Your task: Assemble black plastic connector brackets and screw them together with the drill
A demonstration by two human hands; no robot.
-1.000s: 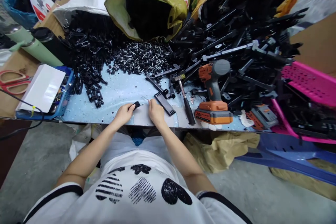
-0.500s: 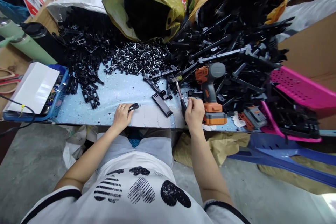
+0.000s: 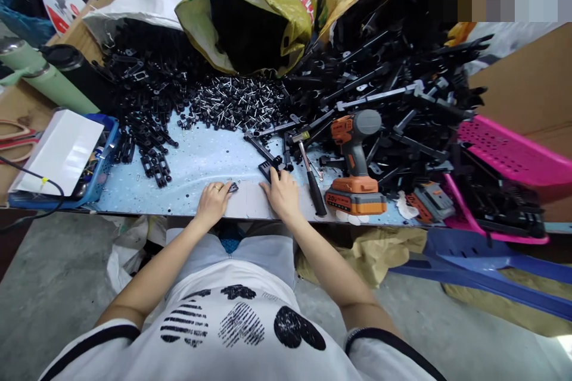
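My left hand [image 3: 211,201] rests at the near edge of the blue table [image 3: 201,161], its fingers closed on a small black plastic part [image 3: 233,188]. My right hand [image 3: 280,193] lies on the flat black comb-like plastic piece [image 3: 269,168], covering most of it, fingers curled over it. A hammer [image 3: 311,181] with a black handle lies just right of that hand. An orange and grey cordless drill [image 3: 355,158] stands a little further right.
A big heap of long black plastic parts [image 3: 402,89] fills the right of the table. Small black rivets [image 3: 236,104] and black clips [image 3: 143,107] lie behind. Open sacks [image 3: 254,18] stand at the back. A blue tray with a white box [image 3: 62,152] sits left, pink crate [image 3: 513,155] right.
My right hand came back left from beside the drill and hammer and settled on the flat comb-like piece. My left hand stayed put on the small black part.
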